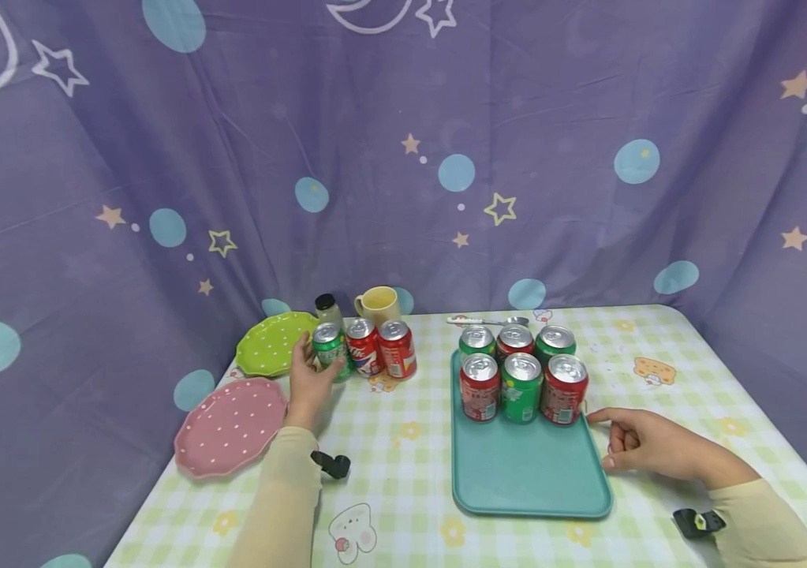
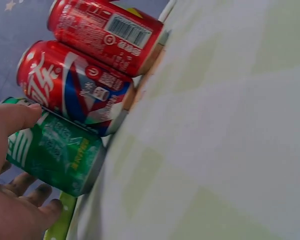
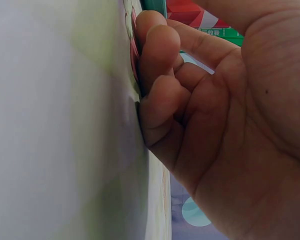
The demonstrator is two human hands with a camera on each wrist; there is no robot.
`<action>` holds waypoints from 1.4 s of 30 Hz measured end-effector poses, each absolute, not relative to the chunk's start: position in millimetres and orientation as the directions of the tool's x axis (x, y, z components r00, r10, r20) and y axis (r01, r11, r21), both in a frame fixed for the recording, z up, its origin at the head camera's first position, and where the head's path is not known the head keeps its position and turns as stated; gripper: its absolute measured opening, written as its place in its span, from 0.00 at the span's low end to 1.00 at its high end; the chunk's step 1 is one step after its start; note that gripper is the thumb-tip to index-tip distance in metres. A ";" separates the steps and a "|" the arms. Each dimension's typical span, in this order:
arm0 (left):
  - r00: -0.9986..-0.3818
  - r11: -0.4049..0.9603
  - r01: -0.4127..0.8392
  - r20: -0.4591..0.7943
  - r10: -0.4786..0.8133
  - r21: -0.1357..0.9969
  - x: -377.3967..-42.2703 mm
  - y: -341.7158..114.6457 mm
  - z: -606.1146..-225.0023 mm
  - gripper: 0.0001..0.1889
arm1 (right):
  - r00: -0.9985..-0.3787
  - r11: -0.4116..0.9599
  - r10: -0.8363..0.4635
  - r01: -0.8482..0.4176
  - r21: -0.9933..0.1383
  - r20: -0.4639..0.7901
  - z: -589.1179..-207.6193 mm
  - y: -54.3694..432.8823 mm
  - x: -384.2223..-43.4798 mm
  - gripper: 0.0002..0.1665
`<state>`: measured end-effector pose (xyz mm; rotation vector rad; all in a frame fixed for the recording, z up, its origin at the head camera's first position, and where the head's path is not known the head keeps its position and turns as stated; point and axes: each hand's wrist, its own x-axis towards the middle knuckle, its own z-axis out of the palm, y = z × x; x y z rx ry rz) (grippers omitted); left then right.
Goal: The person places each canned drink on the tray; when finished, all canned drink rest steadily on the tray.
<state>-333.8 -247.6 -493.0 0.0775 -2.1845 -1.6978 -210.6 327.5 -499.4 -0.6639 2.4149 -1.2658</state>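
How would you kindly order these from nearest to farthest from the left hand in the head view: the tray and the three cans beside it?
1. Green can: beside the left hand.
2. Middle can: just right.
3. Red can: the row's right end.
4. Tray: farther right.

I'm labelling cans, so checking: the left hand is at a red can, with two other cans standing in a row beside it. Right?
Not quite: the can at the left hand is green, not red, as the left wrist view shows. The two other cans do stand in a row beside it.
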 end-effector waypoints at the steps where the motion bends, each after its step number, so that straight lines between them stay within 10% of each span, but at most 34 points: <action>1: -0.935 0.272 0.165 0.238 -0.262 0.948 -334.6 -247.0 -494.8 0.48 | -0.835 0.495 -0.545 -0.247 -0.833 -0.076 -499.5 327.5 -210.7 0.39; 24: -0.923 0.333 0.048 0.169 -0.345 0.942 -335.6 -237.0 -509.0 0.39 | -0.838 0.499 -0.541 -0.253 -0.829 -0.070 -501.8 327.9 -209.4 0.39; 42: -0.809 0.192 0.329 0.380 -0.448 0.925 -321.8 -246.8 -451.0 0.39 | -0.838 0.512 -0.541 -0.261 -0.819 -0.071 -497.4 326.4 -209.5 0.39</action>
